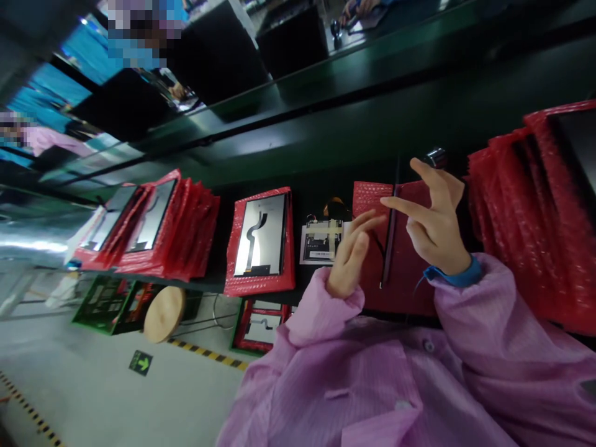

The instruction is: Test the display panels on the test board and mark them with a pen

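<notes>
My left hand (351, 257) is raised with its fingers stretched out, beside a small circuit board (321, 241) on a white sheet. My right hand (437, 217), with a blue band at the wrist, hangs over a dark red mat (412, 282), its fingers apart and holding nothing. Beneath and between the hands, a thin dark panel (390, 242) seen nearly edge-on lies by a red bubble-wrap piece (372, 194). Left of the board, a display panel (274, 233) with a black ribbon cable rests on a red bubble-wrap bag (261, 288).
Red bags (198, 230) with display panels are stacked at the left, and more red bags (516, 205) at the right. A shiny round object (436, 158) stands behind my right hand. Below the bench are green crates (100, 304) and a round wooden stool (164, 314). People work beyond the bench.
</notes>
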A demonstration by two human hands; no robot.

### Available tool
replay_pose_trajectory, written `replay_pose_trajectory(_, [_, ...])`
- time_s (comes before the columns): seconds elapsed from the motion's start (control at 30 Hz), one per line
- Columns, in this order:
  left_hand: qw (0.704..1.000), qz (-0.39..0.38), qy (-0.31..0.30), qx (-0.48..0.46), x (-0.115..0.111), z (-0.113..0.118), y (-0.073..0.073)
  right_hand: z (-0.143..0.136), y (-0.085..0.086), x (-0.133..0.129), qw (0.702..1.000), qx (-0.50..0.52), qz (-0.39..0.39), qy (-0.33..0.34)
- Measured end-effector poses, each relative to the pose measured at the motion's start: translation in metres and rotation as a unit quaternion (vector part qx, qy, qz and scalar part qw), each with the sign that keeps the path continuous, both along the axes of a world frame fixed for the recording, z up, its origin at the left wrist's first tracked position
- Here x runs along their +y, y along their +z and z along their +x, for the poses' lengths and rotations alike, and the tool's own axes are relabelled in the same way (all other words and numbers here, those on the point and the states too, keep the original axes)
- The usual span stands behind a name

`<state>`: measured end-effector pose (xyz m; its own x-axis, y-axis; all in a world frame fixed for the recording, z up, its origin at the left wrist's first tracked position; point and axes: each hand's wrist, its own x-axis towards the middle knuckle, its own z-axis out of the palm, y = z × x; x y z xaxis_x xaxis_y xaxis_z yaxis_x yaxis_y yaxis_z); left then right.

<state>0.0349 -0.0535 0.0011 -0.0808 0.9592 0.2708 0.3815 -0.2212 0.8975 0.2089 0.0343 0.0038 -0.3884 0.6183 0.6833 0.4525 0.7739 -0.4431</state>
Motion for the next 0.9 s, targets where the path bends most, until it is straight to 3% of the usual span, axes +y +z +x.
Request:
replay_pose_trajectory(0.07, [0.990, 0.047, 0.068, 0.110, -0.019, -0.020, -0.017, 0.000, 0.000, 0.001, 1.000, 0.014, 0.025, 0.004])
replay_pose_trajectory(0.17, [0.934, 0.017, 0.172, 0.312, -0.043, -0.045, -0.050, -0.001, 0.002, 0.000, 0.998, 0.028, 0.054, 0.013])
replay_pose_trajectory(0.23, [0.906, -0.016, 0.175, 0.386, -0.053, -0.053, -0.068, -0.001, 0.004, -0.002, 0.998, 0.026, 0.051, 0.008])
replay_pose_trajectory(0.3, [0.895, -0.030, 0.163, 0.415, -0.057, -0.055, -0.080, -0.001, 0.005, -0.003, 0.999, 0.024, 0.044, 0.000])
replay_pose_trajectory(0.4, [0.890, -0.037, 0.153, 0.428, -0.057, -0.052, -0.084, -0.002, 0.007, -0.003, 0.999, 0.024, 0.046, -0.001])
replay_pose_trajectory(0.57, [0.883, -0.043, 0.159, 0.439, -0.056, -0.051, -0.081, -0.001, 0.009, -0.005, 1.000, 0.007, -0.019, -0.003])
replay_pose_trajectory(0.9, [0.864, -0.010, 0.161, 0.476, -0.054, -0.052, -0.084, 0.001, 0.007, -0.003, 0.999, 0.006, 0.037, -0.008])
